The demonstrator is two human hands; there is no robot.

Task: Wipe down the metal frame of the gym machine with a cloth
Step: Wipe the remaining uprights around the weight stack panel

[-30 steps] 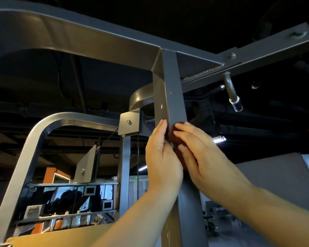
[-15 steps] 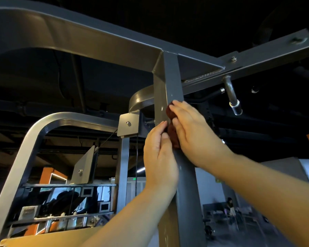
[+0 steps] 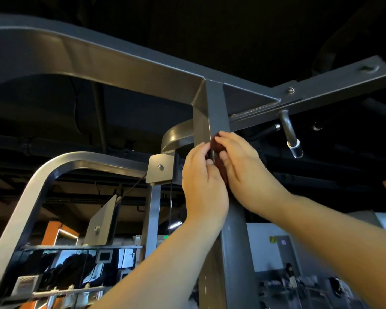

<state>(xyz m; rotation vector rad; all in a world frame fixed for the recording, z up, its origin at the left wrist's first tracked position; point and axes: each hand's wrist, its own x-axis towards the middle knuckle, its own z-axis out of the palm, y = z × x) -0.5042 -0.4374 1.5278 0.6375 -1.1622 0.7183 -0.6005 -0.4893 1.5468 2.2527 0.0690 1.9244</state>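
Note:
The gym machine's grey metal frame fills the view from below, with a vertical post (image 3: 214,108) that meets the top crossbeam (image 3: 125,70). A dark red cloth (image 3: 221,168) lies against the post a little below that joint. My right hand (image 3: 245,168) holds the cloth onto the post's front face, fingers over it and thumb underneath. My left hand (image 3: 203,184) is on the post's left side, its fingers curled over the corner edge onto the cloth. Most of the cloth is hidden between the two hands.
A short metal peg (image 3: 290,134) sticks out under the right-hand beam (image 3: 334,85). A bolted plate (image 3: 159,168) sits left of the post, beside a curved frame tube (image 3: 54,175). Shelves and other gym gear are far below, and a seated person at the lower right.
Both hands have slid up the post with the cloth, the right one leading. My left fingers, flat on the post's side before, now curl over the edge.

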